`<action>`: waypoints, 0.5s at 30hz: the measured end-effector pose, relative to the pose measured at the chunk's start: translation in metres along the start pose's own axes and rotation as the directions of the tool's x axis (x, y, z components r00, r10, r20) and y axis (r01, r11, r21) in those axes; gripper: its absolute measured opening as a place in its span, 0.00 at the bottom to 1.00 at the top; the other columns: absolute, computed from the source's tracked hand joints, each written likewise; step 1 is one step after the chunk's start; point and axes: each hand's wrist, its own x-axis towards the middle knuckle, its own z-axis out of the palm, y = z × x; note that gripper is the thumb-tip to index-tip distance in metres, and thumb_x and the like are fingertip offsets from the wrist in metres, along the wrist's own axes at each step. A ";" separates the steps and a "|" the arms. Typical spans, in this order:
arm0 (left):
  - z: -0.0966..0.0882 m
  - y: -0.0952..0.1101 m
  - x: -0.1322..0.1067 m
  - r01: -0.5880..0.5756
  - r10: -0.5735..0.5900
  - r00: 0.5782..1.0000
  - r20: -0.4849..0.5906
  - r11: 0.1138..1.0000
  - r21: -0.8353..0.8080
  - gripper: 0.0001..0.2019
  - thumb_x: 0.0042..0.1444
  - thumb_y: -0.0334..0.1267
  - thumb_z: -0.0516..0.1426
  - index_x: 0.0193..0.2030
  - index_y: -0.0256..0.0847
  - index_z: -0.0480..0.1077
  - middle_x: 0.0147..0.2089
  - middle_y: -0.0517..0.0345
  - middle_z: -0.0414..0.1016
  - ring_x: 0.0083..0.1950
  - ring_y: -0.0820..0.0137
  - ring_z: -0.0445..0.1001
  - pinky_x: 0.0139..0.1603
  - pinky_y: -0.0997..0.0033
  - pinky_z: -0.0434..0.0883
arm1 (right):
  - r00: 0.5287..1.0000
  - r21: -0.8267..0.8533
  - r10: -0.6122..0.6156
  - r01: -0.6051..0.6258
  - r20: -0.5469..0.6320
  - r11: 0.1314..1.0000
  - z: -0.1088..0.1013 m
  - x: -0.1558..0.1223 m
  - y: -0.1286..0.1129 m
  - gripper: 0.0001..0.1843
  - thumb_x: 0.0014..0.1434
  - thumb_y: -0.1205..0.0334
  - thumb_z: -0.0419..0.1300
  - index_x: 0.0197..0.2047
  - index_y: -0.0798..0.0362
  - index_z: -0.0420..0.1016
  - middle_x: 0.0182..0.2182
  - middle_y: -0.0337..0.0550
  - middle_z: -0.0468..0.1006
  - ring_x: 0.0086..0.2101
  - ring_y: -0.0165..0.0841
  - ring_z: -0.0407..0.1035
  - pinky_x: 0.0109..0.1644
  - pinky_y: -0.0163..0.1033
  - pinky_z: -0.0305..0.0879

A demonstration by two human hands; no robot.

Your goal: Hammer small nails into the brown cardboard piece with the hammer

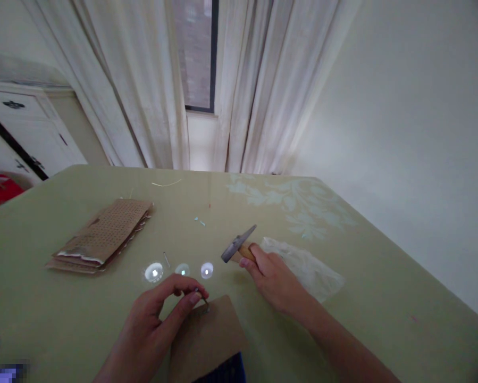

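Between the thumb and fingertips of my left hand (162,314) is a thin nail (205,302), its lower end at the brown cardboard piece (212,340). The cardboard lies at the table's near side, with something dark blue (225,369) at its near edge. My right hand (273,274) is wrapped round the wooden handle of a small hammer (239,244). The hammer's grey metal head is raised to the right of and beyond the nail. Another loose nail (166,259) lies on the table beyond my left hand.
A stack of perforated brown cardboard (107,231) lies to the left. A clear plastic bag (302,268) is beside and beneath my right hand. Small scraps (199,221) and reflected lights (154,272) show on the green tabletop (103,314). A white wall (414,133) stands at the right.
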 end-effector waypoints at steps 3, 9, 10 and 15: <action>0.000 0.001 0.000 -0.003 0.003 1.000 0.007 0.999 -0.034 0.13 0.67 0.51 0.62 0.39 0.49 0.85 0.39 0.56 0.89 0.42 0.60 0.86 0.43 0.67 0.80 | 0.999 -0.011 0.041 -0.041 -0.012 0.999 0.015 -0.007 0.008 0.10 0.80 0.58 0.51 0.47 0.50 0.71 0.42 0.49 0.83 0.45 0.44 0.77 0.48 0.45 0.66; -0.003 0.006 0.005 -0.037 0.035 0.999 -0.031 0.998 -0.051 0.11 0.67 0.47 0.61 0.38 0.49 0.85 0.38 0.58 0.88 0.43 0.61 0.85 0.46 0.65 0.77 | 0.997 0.006 0.073 -0.073 -0.019 0.997 0.024 -0.035 0.016 0.13 0.81 0.55 0.49 0.45 0.47 0.70 0.42 0.46 0.83 0.44 0.43 0.78 0.50 0.46 0.69; -0.004 0.007 0.005 -0.041 0.039 0.999 -0.034 0.998 -0.048 0.11 0.67 0.47 0.61 0.38 0.49 0.85 0.38 0.58 0.88 0.42 0.61 0.85 0.46 0.65 0.76 | 0.997 0.009 0.077 -0.077 -0.017 0.997 0.024 -0.043 0.017 0.14 0.81 0.54 0.48 0.45 0.47 0.70 0.42 0.46 0.83 0.44 0.43 0.78 0.50 0.46 0.70; -0.008 0.013 0.004 -0.055 0.054 0.998 -0.036 0.997 -0.049 0.12 0.66 0.48 0.61 0.38 0.48 0.84 0.37 0.57 0.88 0.41 0.60 0.84 0.45 0.63 0.75 | 0.994 0.081 0.104 -0.106 0.029 0.991 0.020 -0.094 0.021 0.18 0.81 0.47 0.47 0.48 0.46 0.73 0.44 0.47 0.85 0.47 0.46 0.80 0.53 0.49 0.73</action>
